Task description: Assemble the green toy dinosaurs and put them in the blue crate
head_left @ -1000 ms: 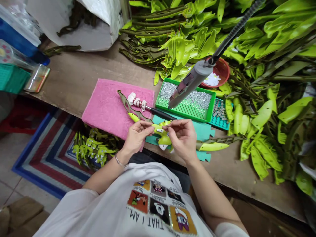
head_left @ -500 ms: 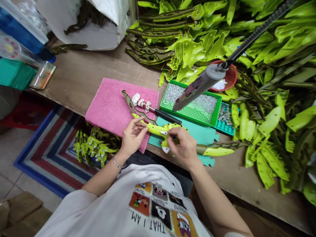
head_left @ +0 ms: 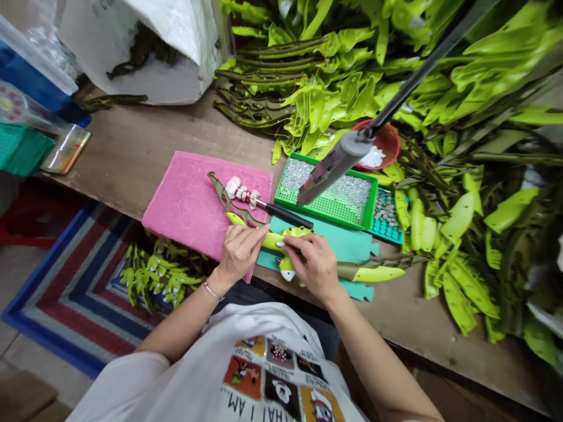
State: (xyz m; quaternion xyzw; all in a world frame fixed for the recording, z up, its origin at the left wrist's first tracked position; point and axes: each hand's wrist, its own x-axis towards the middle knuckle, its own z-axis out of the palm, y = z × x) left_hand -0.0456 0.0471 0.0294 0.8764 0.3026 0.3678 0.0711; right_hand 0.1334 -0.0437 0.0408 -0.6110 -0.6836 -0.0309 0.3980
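Note:
A lime-green plastic toy piece (head_left: 273,241) with a white bit at its lower side lies over the teal foam mat (head_left: 338,240). My left hand (head_left: 241,251) is closed around its left part, fingers bent over it. My right hand (head_left: 313,265) pinches the middle near a small white piece; its fingertips partly hide what is there. A dark olive toy part (head_left: 220,193) lies just beyond my left hand on the pink towel (head_left: 180,199). Beside it rests a black-handled tool (head_left: 288,215) with white wrapping on its shaft.
A grey electric screwdriver (head_left: 329,167) hangs over the green tray (head_left: 325,214) of screws. Behind are a red basket (head_left: 389,146) and heaped lime-green parts (head_left: 334,99). More parts (head_left: 466,275) crowd the right. A white sack (head_left: 185,64) stands at the back left.
My left hand has turned over and its fingers have closed down on the toy piece. My right hand still grips it, fingers shifted. The whole view has moved slightly.

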